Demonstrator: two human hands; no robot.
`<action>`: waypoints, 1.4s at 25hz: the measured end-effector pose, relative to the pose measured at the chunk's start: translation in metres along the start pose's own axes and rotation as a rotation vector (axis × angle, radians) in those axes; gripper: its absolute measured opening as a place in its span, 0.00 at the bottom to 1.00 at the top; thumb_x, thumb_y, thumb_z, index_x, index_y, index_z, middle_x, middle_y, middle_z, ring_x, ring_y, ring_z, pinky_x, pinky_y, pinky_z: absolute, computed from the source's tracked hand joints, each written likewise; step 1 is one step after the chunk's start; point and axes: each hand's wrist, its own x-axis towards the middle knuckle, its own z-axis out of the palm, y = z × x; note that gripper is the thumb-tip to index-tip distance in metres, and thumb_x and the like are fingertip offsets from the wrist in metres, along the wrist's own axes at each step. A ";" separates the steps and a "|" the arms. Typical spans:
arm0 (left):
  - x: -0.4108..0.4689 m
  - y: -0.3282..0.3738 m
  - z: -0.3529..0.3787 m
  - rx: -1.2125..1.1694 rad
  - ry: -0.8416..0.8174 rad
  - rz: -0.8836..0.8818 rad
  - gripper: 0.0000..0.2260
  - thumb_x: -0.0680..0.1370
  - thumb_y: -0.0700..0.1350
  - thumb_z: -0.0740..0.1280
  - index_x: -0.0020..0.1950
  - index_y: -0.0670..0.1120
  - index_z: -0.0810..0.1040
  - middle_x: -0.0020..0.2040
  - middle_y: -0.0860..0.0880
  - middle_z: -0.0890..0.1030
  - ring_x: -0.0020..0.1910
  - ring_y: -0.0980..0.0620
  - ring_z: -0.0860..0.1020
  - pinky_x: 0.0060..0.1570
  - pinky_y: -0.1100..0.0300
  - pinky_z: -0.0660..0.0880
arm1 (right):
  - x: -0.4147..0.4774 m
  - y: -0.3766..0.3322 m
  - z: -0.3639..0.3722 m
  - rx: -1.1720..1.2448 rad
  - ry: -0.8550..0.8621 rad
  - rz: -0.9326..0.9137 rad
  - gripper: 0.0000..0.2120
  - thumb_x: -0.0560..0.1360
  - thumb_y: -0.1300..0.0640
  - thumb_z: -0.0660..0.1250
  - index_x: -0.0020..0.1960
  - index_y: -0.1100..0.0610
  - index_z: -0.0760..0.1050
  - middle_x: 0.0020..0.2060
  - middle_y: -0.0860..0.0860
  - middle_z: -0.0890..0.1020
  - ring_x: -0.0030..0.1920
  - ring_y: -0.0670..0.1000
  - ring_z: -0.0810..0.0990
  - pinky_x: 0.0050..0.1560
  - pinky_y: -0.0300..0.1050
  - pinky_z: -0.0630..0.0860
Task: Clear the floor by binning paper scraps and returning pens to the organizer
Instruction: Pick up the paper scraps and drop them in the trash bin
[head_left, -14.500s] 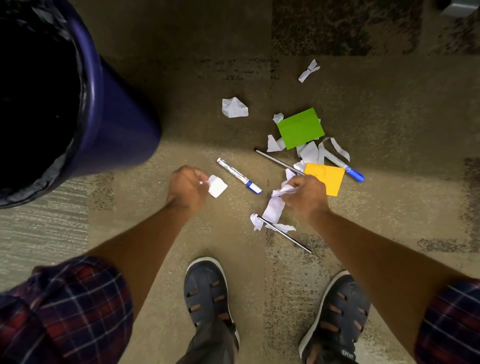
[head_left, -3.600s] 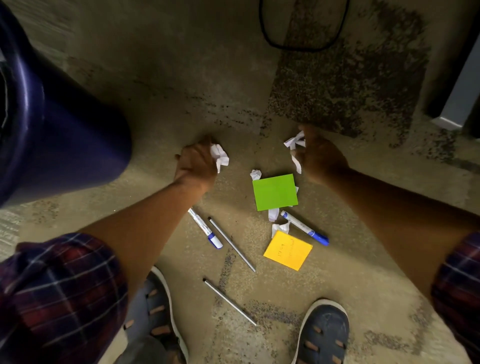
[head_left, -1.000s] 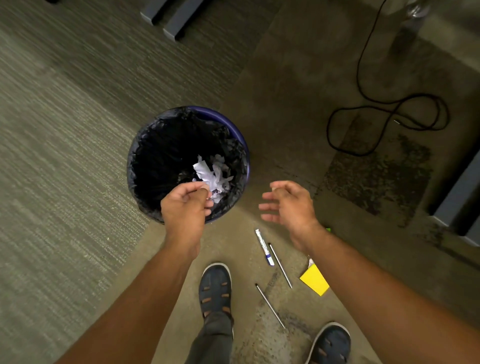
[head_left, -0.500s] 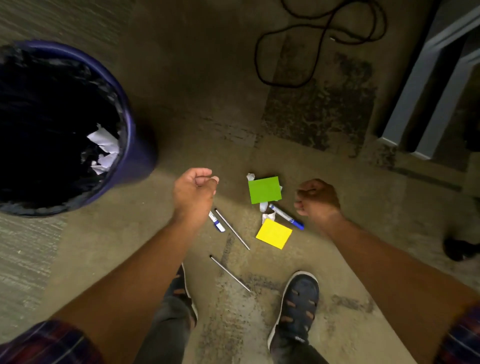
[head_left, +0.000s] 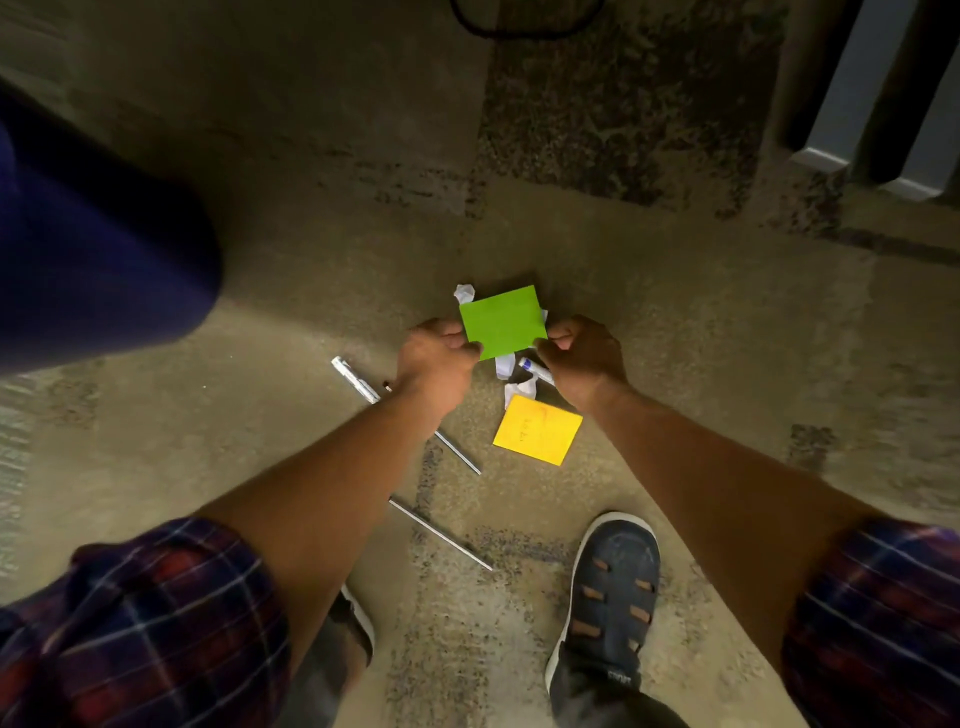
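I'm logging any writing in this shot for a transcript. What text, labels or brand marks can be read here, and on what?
None can be read.
Yellow sticky note: faint handwritten marks, too small and blurred to read.
Shoe: a small light mark at its heel edge, unreadable.
White marker with blue band: print on the barrel, too blurred.
Green sticky note: no writing visible on this side.

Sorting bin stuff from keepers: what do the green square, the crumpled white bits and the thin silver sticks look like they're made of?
Green square: thin matte paper, flat, probably a sticky note. White bits: crumpled paper, creased and dull. Silver sticks: straight, slim, with a slight sheen; metal or shiny plastic, probably pens, too small to tell.
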 end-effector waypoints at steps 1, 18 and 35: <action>0.004 -0.001 0.004 -0.023 -0.020 -0.002 0.10 0.78 0.29 0.69 0.58 0.34 0.80 0.55 0.36 0.86 0.51 0.49 0.79 0.48 0.63 0.74 | 0.002 0.001 0.004 0.014 0.003 -0.003 0.10 0.76 0.56 0.74 0.51 0.63 0.82 0.49 0.59 0.88 0.51 0.57 0.87 0.54 0.47 0.80; 0.040 0.051 0.010 0.903 -0.006 0.531 0.16 0.76 0.39 0.70 0.63 0.49 0.83 0.65 0.43 0.77 0.64 0.46 0.77 0.68 0.56 0.73 | 0.025 0.033 -0.070 0.651 0.186 0.352 0.09 0.79 0.58 0.71 0.43 0.52 0.73 0.43 0.56 0.86 0.24 0.46 0.72 0.28 0.38 0.65; 0.028 0.018 0.018 0.830 -0.118 0.478 0.16 0.78 0.41 0.71 0.66 0.48 0.82 0.60 0.43 0.82 0.56 0.46 0.82 0.56 0.59 0.77 | 0.015 -0.004 0.008 -0.434 0.093 -0.246 0.20 0.77 0.48 0.71 0.66 0.50 0.73 0.61 0.56 0.76 0.60 0.61 0.78 0.48 0.55 0.78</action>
